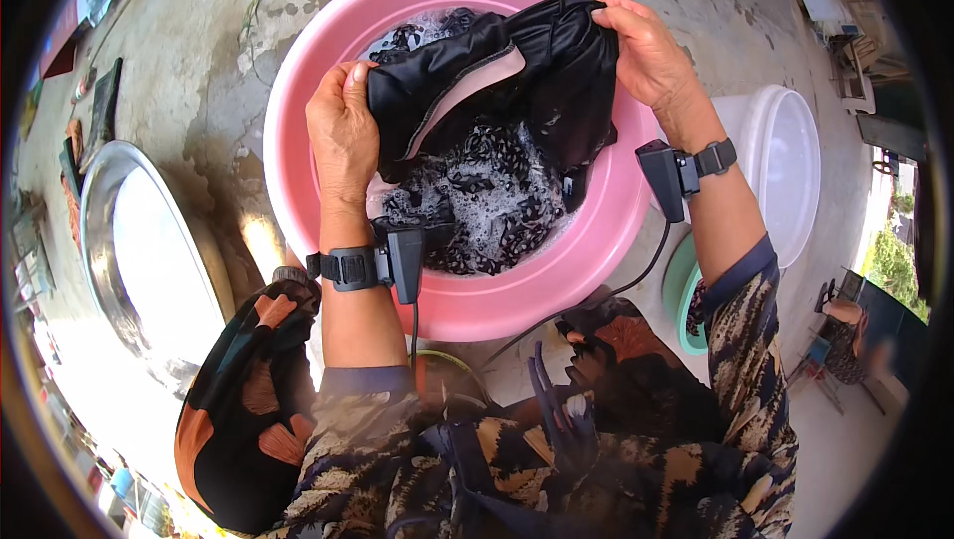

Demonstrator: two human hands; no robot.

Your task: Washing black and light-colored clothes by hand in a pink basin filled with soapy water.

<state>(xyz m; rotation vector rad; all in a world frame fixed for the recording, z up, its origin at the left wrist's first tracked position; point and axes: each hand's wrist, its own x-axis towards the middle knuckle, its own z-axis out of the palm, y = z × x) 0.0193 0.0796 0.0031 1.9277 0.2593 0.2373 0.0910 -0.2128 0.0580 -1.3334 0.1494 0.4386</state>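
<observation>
A wet black garment (pixel 574 69) with a pale pink inner strip is stretched between my two hands. My left hand (pixel 344 125) pinches its left end, thumb on top. At its upper right corner, my right hand (pixel 645 47) grips the bunched cloth. The garment hangs over a large pink plastic basin (pixel 447 308), its lower folds reaching down towards the water. In the basin, a black cloth with a light pattern (pixel 477 196) lies in sudsy water. Dark devices are strapped to both wrists, with cables trailing from them.
A metal basin (pixel 134 256) stands to the left in bright sunlight. On the right are a white plastic bucket (pixel 782 166) and a green basin (pixel 678 293) with dark cloth inside. Another person (pixel 846 345) sits farther right. Wet patches mark the concrete floor (pixel 223 92).
</observation>
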